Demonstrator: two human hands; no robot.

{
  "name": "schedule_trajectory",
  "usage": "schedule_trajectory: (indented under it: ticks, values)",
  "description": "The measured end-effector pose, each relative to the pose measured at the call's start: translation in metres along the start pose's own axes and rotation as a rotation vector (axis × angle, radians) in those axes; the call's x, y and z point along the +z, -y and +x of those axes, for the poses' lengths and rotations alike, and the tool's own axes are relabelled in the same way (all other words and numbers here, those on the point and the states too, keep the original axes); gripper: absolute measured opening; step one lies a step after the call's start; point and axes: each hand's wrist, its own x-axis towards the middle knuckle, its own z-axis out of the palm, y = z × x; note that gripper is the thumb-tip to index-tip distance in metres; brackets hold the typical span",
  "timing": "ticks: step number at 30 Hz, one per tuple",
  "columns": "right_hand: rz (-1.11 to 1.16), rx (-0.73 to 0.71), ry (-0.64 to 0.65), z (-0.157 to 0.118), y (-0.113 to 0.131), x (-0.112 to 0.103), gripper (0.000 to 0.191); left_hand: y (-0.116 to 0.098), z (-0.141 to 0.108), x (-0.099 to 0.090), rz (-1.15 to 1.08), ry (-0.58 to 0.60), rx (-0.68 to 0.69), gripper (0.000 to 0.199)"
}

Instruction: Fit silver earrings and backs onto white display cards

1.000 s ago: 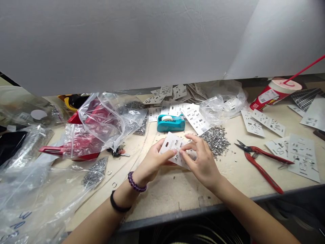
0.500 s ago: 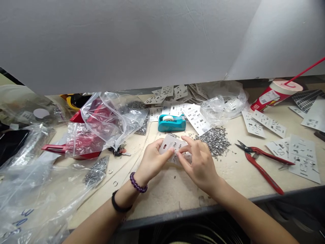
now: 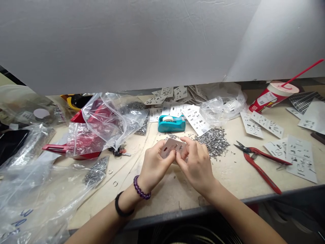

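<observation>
Between both hands a small earring card is held tilted above the table, with a hang slot at its left end and tiny metal pieces on its face. My left hand grips the card's left side, thumb on top. At the right end, my right hand is closed with its thumb and fingers around the card and the small pieces there; what the fingertips pinch is partly hidden. Just beyond my right hand lies a pile of small shiny metal parts. A teal tape dispenser stands behind the card.
Red-handled cutters lie at right near several earring cards. A red paper cup with a straw stands behind them. Plastic bags and a red scoop crowd the left. More cards are stacked at the back.
The card has tilted, its face now darker. My right hand's fingers have closed in on the card's right end, and both hands have drawn nearer each other.
</observation>
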Motion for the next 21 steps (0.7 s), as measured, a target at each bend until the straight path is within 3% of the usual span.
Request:
schedule_trajectory:
  ticks: [3,6,8,10,14,17,21]
  values:
    - [0.019,0.079,0.051,0.002,-0.008,-0.007,0.035,-0.002,0.000,-0.003,-0.033,0.024,-0.005,0.013]
    - [0.212,0.176,0.252,0.018,-0.023,-0.023,0.044,-0.004,0.003,-0.007,-0.091,0.079,-0.055,0.018]
    - [0.406,0.153,0.401,0.038,-0.037,-0.033,0.041,-0.006,0.005,-0.010,-0.157,0.099,-0.090,0.020]
    - [0.483,0.097,0.436,0.065,-0.051,-0.036,0.027,-0.007,0.008,-0.013,-0.223,0.114,-0.115,0.020]
    - [0.150,-0.101,0.379,0.117,-0.070,-0.018,0.023,-0.005,0.011,-0.014,-0.251,0.137,-0.136,0.019]
    - [-0.075,-0.263,0.547,0.142,-0.073,-0.003,0.027,-0.003,0.012,-0.012,-0.240,0.141,-0.129,0.018]
    - [-0.220,-0.325,0.768,0.159,-0.069,0.004,0.021,-0.002,0.012,-0.012,-0.257,0.151,-0.139,0.019]
